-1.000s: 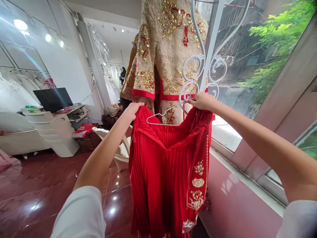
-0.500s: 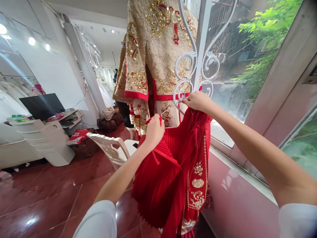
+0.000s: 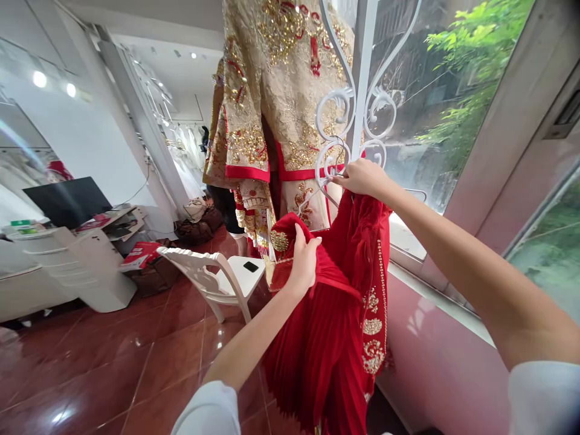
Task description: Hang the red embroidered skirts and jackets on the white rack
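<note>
A red pleated skirt (image 3: 317, 338) with gold-embroidered panels hangs before me beside the window. My left hand (image 3: 304, 261) is closed on its waistband, thumb on top, where a gold-patterned piece folds over. My right hand (image 3: 363, 177) pinches a thin clothes hanger (image 3: 309, 199) near its hook, with the skirt's right side bunched just below. The hook lies by the white scrollwork stand (image 3: 360, 78), and whether it is hooked there I cannot tell. Behind stands a cream jacket (image 3: 294, 84) with gold beading and red trim.
A white chair (image 3: 226, 266) with a phone (image 3: 251, 266) on its seat stands left of the skirt. Farther left are a desk with a monitor (image 3: 66, 202) and bags (image 3: 199, 225) on the floor. The window sill (image 3: 446, 320) runs along the right.
My left hand has moved slightly right and down with the waistband, and a gold-patterned part now shows. The right hand stays at the hanger. The view has shifted a little.
</note>
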A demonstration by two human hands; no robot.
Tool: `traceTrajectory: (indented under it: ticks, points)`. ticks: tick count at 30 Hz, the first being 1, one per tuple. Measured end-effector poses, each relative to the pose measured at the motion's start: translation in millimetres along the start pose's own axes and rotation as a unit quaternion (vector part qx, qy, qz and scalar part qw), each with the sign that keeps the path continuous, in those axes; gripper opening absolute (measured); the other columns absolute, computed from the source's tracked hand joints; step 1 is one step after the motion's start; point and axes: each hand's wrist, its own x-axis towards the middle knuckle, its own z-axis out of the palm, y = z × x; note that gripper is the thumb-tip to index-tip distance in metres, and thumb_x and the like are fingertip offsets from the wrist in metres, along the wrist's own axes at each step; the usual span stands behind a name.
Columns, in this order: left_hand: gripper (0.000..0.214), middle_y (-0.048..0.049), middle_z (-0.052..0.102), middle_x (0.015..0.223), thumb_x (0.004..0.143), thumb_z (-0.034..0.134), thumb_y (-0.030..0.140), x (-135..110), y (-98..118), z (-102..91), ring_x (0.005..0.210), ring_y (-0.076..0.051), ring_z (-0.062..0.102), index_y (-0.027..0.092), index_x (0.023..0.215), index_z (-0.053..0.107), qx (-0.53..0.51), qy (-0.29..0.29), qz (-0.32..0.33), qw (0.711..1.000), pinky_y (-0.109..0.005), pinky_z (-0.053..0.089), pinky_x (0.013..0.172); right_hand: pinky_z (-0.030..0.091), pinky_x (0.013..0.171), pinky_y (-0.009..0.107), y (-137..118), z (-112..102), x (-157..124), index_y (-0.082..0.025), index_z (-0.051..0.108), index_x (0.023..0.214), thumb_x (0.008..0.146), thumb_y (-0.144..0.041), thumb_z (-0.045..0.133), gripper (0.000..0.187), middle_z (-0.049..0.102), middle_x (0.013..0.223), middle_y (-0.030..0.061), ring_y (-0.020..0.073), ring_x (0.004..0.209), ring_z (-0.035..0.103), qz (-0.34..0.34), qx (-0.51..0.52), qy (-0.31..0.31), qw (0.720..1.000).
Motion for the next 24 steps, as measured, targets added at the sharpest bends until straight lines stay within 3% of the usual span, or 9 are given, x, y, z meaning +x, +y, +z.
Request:
traceTrajectory:
  ticks: [2, 5, 7, 9, 12, 14, 17, 20, 24]
  points:
    - [0.068, -0.0040, 0.033, 0.150, 0.080, 0.045, 0.018, 7.3, 6.0, -4.5, 0.134, -0.018, 0.037, 0.023, 0.145, 0.025, -0.008, 0.022, 0.007, 1.000, -0.031, 0.035, 0.106, 0.037, 0.060, 0.028, 1.1, -0.4, -0.1, -0.012, 0.070, 0.081, 0.085, -0.059, 0.042, 0.055, 0.060, 0.071, 0.0120, 0.0218, 0.073, 0.058, -0.002, -0.003, -0.003, 1.000]
    - [0.046, -0.0107, 0.060, 0.125, 0.079, 0.043, 0.013, 23.0, 11.1, -28.9, 0.114, -0.020, 0.056, 0.016, 0.124, 0.056, 0.152, 0.049, 0.101, 0.982, -0.034, 0.042, 0.099, 0.036, 0.058, 0.029, 2.6, 1.0, 0.4, -0.012, 0.070, 0.079, 0.086, -0.059, 0.042, 0.055, 0.058, 0.068, 0.0118, 0.0212, 0.070, 0.057, -0.007, 0.004, -0.002, 1.000]
    - [0.032, -0.0107, 0.069, 0.102, 0.080, 0.043, 0.012, 36.0, 12.2, -45.6, 0.100, -0.023, 0.061, 0.015, 0.100, 0.068, 0.294, 0.082, 0.173, 0.936, -0.039, 0.044, 0.095, 0.036, 0.057, 0.030, 3.1, 2.4, 0.6, -0.012, 0.070, 0.079, 0.086, -0.059, 0.042, 0.055, 0.056, 0.066, 0.0117, 0.0209, 0.068, 0.056, -0.007, 0.011, 0.006, 1.000]
    - [0.028, -0.0103, 0.068, 0.105, 0.080, 0.044, 0.012, 50.2, 12.9, -55.3, 0.103, -0.026, 0.058, 0.018, 0.089, 0.070, 0.403, 0.131, 0.230, 0.876, -0.044, 0.041, 0.096, 0.036, 0.058, 0.030, 3.3, 3.3, 0.7, -0.012, 0.071, 0.080, 0.086, -0.059, 0.042, 0.056, 0.056, 0.065, 0.0116, 0.0208, 0.067, 0.056, -0.005, 0.017, 0.012, 1.000]
    - [0.036, -0.0101, 0.053, 0.131, 0.080, 0.047, 0.013, 71.7, 14.0, -57.0, 0.121, -0.029, 0.046, 0.021, 0.112, 0.063, 0.472, 0.167, 0.275, 0.821, -0.047, 0.034, 0.100, 0.036, 0.058, 0.031, 3.7, 3.6, 0.6, -0.011, 0.071, 0.081, 0.085, -0.061, 0.043, 0.057, 0.055, 0.066, 0.0117, 0.0211, 0.068, 0.056, -0.006, 0.021, 0.016, 1.000]
    - [0.041, -0.0118, 0.055, 0.128, 0.082, 0.048, 0.017, 84.0, 13.6, -54.5, 0.117, -0.027, 0.049, 0.019, 0.123, 0.054, 0.475, 0.123, 0.254, 0.833, -0.041, 0.038, 0.097, 0.036, 0.058, 0.031, 4.2, 4.0, 0.7, -0.011, 0.070, 0.081, 0.084, -0.062, 0.043, 0.058, 0.054, 0.066, 0.0118, 0.0213, 0.068, 0.055, -0.010, 0.023, 0.020, 0.999]
    - [0.029, -0.0084, 0.068, 0.101, 0.086, 0.047, 0.037, 93.4, 10.3, -49.8, 0.093, -0.023, 0.061, 0.019, 0.104, 0.062, 0.505, 0.027, 0.199, 0.840, -0.033, 0.044, 0.079, 0.035, 0.058, 0.030, 4.8, 6.1, 1.4, -0.011, 0.070, 0.079, 0.085, -0.062, 0.043, 0.058, 0.054, 0.066, 0.0114, 0.0208, 0.067, 0.055, -0.015, 0.029, 0.028, 0.999]
    - [0.045, -0.0078, 0.069, 0.087, 0.090, 0.035, 0.052, 92.6, 8.2, -45.1, 0.081, -0.023, 0.062, 0.020, 0.079, 0.064, 0.576, 0.032, 0.196, 0.793, -0.029, 0.040, 0.065, 0.033, 0.058, 0.030, 6.1, 8.4, 0.5, -0.011, 0.068, 0.079, 0.084, -0.060, 0.046, 0.054, 0.054, 0.064, 0.0101, 0.0193, 0.065, 0.053, -0.014, 0.034, 0.038, 0.999]
    - [0.054, -0.0096, 0.069, 0.081, 0.093, 0.024, 0.050, 92.2, 14.7, -44.8, 0.076, -0.022, 0.063, 0.019, 0.072, 0.062, 0.639, 0.008, 0.213, 0.739, -0.027, 0.033, 0.058, 0.029, 0.059, 0.029, 14.5, 3.2, -15.5, -0.012, 0.063, 0.099, 0.081, -0.062, 0.049, 0.055, 0.058, 0.072, 0.0104, 0.0194, 0.067, 0.052, -0.040, 0.016, 0.071, 0.997]
